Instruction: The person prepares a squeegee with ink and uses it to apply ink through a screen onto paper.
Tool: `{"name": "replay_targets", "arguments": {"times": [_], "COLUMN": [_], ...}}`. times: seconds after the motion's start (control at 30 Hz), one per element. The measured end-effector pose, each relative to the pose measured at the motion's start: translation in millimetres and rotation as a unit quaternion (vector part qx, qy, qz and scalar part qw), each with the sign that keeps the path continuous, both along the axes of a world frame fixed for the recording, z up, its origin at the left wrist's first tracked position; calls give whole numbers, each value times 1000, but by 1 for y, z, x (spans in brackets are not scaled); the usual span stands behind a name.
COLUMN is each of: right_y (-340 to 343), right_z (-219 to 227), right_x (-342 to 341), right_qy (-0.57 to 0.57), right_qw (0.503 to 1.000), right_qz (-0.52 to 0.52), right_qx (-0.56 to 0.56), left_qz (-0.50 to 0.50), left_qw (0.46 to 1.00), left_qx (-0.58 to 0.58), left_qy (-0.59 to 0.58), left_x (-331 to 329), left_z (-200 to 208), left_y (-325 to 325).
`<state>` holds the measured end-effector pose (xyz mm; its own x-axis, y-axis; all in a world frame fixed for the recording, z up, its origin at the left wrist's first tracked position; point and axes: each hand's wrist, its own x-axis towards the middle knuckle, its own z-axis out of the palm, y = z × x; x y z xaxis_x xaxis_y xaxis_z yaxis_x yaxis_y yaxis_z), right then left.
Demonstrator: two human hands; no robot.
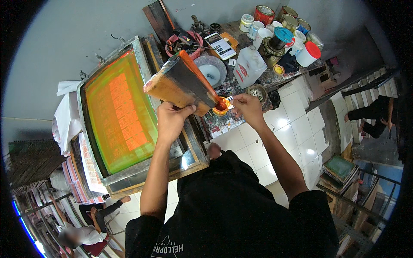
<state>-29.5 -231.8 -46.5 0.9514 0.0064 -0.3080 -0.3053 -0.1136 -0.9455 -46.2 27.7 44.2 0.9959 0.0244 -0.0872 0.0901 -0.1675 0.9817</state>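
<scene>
My left hand (172,121) is closed on a wide wooden squeegee (178,84), held tilted over the table's near edge. Orange ink coats the squeegee's long right edge. Between the closed fingers of my right hand (248,110) is a small white card (230,102), smeared with orange. The card is at the squeegee's lower corner, right by a small tub of orange ink (220,111); whether it touches the squeegee I cannot tell. Left of my left hand lies a framed printing screen (98,92), its green mesh bearing a block of orange rectangles.
An ink-stained table (228,122) carries a translucent jug (250,66), a phone (220,46), a red basin of tools (197,52) and several paint cans and tubs (263,15). Printed sheets (88,165) hang beyond the screen. One person (86,234) sits lower left; another (375,115) is far right.
</scene>
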Motion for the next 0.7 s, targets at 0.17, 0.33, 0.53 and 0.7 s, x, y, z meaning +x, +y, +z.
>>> {"name": "replay_targets", "arguments": {"times": [0.17, 0.33, 0.53, 0.7], "right_y": [6, 17, 19, 21], "right_z": [-5, -13, -10, -13], "right_x": [-7, -29, -33, -37], "right_qy": [-330, -381, -369, -330], "right_qw": [867, 785, 798, 839], "right_qz": [91, 172, 177, 170], "right_qx": [-362, -457, -441, -398], "left_qz": [-17, -38, -52, -58], "left_qw": [1000, 998, 995, 994], "left_qx": [-23, 45, 77, 91], "left_qy": [-7, -17, -21, -25], "left_x": [6, 7, 7, 7], "left_z": [-1, 2, -1, -3], "left_y": [-7, -16, -17, -16]}}
